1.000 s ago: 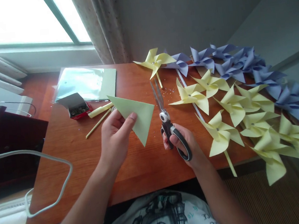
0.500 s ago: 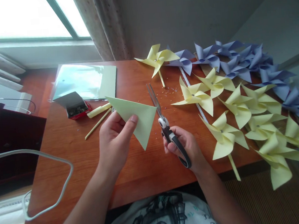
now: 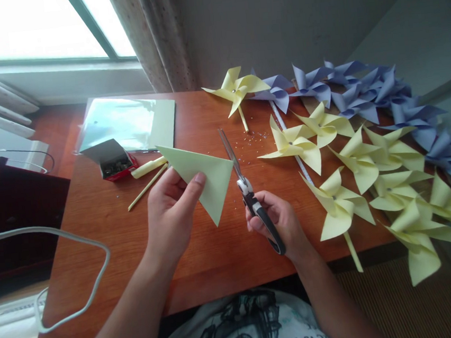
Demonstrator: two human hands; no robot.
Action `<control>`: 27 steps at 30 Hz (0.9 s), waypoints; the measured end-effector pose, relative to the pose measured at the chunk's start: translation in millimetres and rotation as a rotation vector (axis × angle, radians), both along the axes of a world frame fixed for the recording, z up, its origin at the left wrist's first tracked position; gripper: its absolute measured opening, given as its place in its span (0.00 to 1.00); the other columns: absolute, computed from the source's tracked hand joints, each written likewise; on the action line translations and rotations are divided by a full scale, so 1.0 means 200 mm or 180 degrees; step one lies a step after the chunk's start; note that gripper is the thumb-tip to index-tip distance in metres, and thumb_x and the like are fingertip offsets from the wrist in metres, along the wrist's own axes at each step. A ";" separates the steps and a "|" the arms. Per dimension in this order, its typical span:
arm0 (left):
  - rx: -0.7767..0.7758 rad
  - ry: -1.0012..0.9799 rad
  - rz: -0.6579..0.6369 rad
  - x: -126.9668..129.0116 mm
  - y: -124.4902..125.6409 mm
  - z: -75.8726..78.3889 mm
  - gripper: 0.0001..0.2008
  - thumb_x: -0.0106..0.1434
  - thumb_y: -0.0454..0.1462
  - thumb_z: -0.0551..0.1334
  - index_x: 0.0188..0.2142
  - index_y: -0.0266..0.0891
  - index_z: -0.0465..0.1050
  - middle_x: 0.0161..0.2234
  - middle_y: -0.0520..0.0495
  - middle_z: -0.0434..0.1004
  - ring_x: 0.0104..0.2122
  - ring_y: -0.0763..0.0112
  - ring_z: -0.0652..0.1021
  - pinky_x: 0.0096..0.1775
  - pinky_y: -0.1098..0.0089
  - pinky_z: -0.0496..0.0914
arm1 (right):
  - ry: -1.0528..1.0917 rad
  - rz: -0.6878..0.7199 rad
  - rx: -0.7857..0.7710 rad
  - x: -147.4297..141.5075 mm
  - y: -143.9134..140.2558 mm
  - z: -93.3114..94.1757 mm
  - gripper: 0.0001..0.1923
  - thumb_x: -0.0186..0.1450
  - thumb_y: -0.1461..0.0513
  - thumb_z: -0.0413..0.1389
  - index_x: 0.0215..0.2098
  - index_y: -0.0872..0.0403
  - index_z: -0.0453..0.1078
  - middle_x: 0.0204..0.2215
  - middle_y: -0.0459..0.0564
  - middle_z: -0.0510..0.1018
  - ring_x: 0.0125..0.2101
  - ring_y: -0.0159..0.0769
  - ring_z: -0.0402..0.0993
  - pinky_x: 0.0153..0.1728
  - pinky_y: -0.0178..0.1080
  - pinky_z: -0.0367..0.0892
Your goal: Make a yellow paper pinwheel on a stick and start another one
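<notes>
Held the folded yellow triangle [image 3: 204, 179] at frame centre, pinched firmly in the left hand [image 3: 172, 214]. Gripped the scissors [image 3: 247, 191] in the right hand [image 3: 276, 222], blades nearly closed beside the paper's right corner. Better probably to open wider, and keep the thumb away.

Light source: daylight from window [image 3: 32, 28], upper left of frame, overexposed to white.
Glare: bright sheen on plastic sleeve [image 3: 121, 120].
Shadows: soft, falling on counter [image 3: 202, 261].
Focus: sharp at centre.
Edges: wide-angle bending, dark corners at right.
</notes>
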State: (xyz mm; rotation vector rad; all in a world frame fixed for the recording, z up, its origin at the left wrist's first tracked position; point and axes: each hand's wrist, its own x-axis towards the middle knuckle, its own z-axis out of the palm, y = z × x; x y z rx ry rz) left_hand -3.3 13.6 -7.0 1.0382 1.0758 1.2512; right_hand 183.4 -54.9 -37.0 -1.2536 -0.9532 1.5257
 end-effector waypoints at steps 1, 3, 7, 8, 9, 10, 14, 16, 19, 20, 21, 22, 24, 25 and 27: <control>0.0001 -0.0006 -0.0004 0.00 0.00 0.00 0.07 0.63 0.38 0.69 0.40 0.41 0.78 0.37 0.47 0.81 0.33 0.67 0.77 0.34 0.72 0.71 | -0.0030 -0.0011 0.0001 0.00 0.00 0.00 0.22 0.54 0.51 0.72 0.38 0.53 0.71 0.30 0.45 0.75 0.28 0.31 0.72 0.30 0.33 0.69; 0.0014 -0.0006 -0.0010 -0.01 0.00 0.00 0.07 0.63 0.38 0.69 0.40 0.41 0.78 0.37 0.48 0.81 0.33 0.68 0.77 0.34 0.72 0.71 | -0.0204 -0.0077 0.0021 0.00 0.00 0.00 0.21 0.54 0.53 0.72 0.37 0.53 0.72 0.30 0.44 0.75 0.28 0.31 0.72 0.29 0.33 0.68; 0.0070 0.0081 -0.0012 -0.01 0.01 0.00 0.07 0.62 0.38 0.70 0.40 0.40 0.79 0.36 0.48 0.80 0.34 0.68 0.76 0.36 0.72 0.71 | -0.0789 -0.0236 0.0214 0.01 -0.01 -0.02 0.19 0.55 0.56 0.72 0.38 0.53 0.72 0.30 0.45 0.77 0.29 0.33 0.73 0.30 0.34 0.69; 0.0083 0.0111 -0.0014 -0.01 0.01 0.00 0.07 0.62 0.38 0.70 0.40 0.40 0.79 0.36 0.48 0.80 0.34 0.68 0.76 0.36 0.72 0.71 | -0.0911 -0.0255 0.0277 0.01 -0.01 -0.03 0.18 0.55 0.56 0.72 0.39 0.53 0.72 0.31 0.46 0.77 0.29 0.33 0.73 0.30 0.34 0.69; 0.0094 0.0137 -0.0015 -0.01 0.01 0.01 0.07 0.62 0.38 0.70 0.40 0.40 0.79 0.36 0.48 0.79 0.34 0.68 0.76 0.36 0.72 0.71 | -0.1020 -0.0273 0.0338 0.02 -0.01 -0.03 0.18 0.55 0.56 0.72 0.39 0.53 0.72 0.30 0.46 0.78 0.28 0.33 0.73 0.30 0.35 0.70; 0.0110 0.0154 -0.0014 -0.01 0.01 0.01 0.07 0.62 0.38 0.70 0.40 0.40 0.79 0.37 0.48 0.79 0.35 0.68 0.76 0.36 0.71 0.71 | -0.1122 -0.0291 0.0395 0.02 -0.01 -0.03 0.19 0.55 0.56 0.72 0.39 0.53 0.73 0.30 0.46 0.78 0.28 0.33 0.72 0.30 0.35 0.70; 0.0147 0.0187 -0.0016 -0.01 0.01 0.01 0.06 0.63 0.38 0.69 0.40 0.41 0.79 0.37 0.48 0.79 0.36 0.66 0.76 0.37 0.70 0.72 | -0.1495 -0.0358 0.0617 0.04 -0.01 -0.03 0.19 0.55 0.57 0.72 0.40 0.52 0.72 0.29 0.45 0.77 0.27 0.33 0.72 0.30 0.35 0.70; 0.0117 0.0239 -0.0031 -0.01 0.01 0.01 0.06 0.63 0.38 0.69 0.40 0.43 0.79 0.38 0.48 0.79 0.37 0.65 0.76 0.37 0.69 0.72 | -0.1686 -0.0397 0.0759 0.04 0.00 -0.02 0.18 0.54 0.57 0.72 0.39 0.51 0.72 0.29 0.45 0.77 0.27 0.34 0.72 0.31 0.36 0.71; 0.0112 0.0242 -0.0040 -0.01 0.01 0.01 0.06 0.63 0.38 0.69 0.40 0.45 0.80 0.38 0.47 0.80 0.38 0.63 0.76 0.38 0.68 0.73 | -0.1943 -0.0418 0.0975 0.06 0.00 0.00 0.18 0.55 0.58 0.71 0.39 0.51 0.71 0.30 0.45 0.78 0.28 0.34 0.72 0.31 0.37 0.71; 0.0122 0.0225 -0.0031 -0.01 0.01 0.01 0.06 0.63 0.38 0.69 0.40 0.46 0.80 0.38 0.47 0.80 0.38 0.63 0.76 0.38 0.68 0.73 | -0.2013 -0.0413 0.1022 0.06 0.01 0.01 0.18 0.55 0.57 0.71 0.39 0.50 0.71 0.30 0.46 0.78 0.28 0.35 0.72 0.31 0.37 0.71; 0.0125 0.0217 -0.0020 -0.01 0.01 0.01 0.06 0.63 0.38 0.69 0.40 0.46 0.80 0.39 0.47 0.80 0.38 0.63 0.76 0.38 0.68 0.73 | -0.2076 -0.0406 0.1055 0.06 0.01 0.01 0.18 0.55 0.57 0.71 0.39 0.50 0.70 0.30 0.46 0.78 0.28 0.35 0.72 0.31 0.37 0.71; 0.0121 0.0223 -0.0006 -0.01 0.01 0.01 0.06 0.63 0.38 0.69 0.40 0.45 0.80 0.39 0.47 0.80 0.38 0.63 0.76 0.39 0.68 0.73 | -0.2129 -0.0401 0.1077 0.07 0.01 0.02 0.18 0.55 0.56 0.71 0.38 0.50 0.70 0.30 0.46 0.78 0.28 0.35 0.72 0.31 0.37 0.72; 0.0097 0.0261 0.0020 -0.01 0.01 0.00 0.06 0.63 0.38 0.69 0.40 0.44 0.80 0.39 0.47 0.80 0.38 0.63 0.77 0.38 0.68 0.73 | -0.2203 -0.0401 0.1102 0.07 0.01 0.02 0.18 0.56 0.56 0.70 0.38 0.50 0.70 0.31 0.47 0.78 0.28 0.36 0.72 0.32 0.38 0.72; 0.0093 0.0275 0.0030 -0.01 0.01 0.00 0.06 0.62 0.38 0.69 0.40 0.44 0.80 0.38 0.47 0.80 0.37 0.63 0.77 0.38 0.68 0.73 | -0.2226 -0.0401 0.1112 0.07 0.01 0.03 0.18 0.56 0.55 0.70 0.38 0.50 0.70 0.31 0.47 0.78 0.28 0.36 0.72 0.32 0.38 0.72; 0.0113 0.0270 0.0037 0.00 0.01 0.00 0.07 0.62 0.38 0.69 0.41 0.43 0.80 0.38 0.47 0.80 0.37 0.65 0.77 0.37 0.69 0.73 | -0.2234 -0.0397 0.1125 0.07 0.01 0.03 0.18 0.56 0.55 0.70 0.38 0.50 0.70 0.31 0.47 0.78 0.28 0.36 0.72 0.31 0.38 0.72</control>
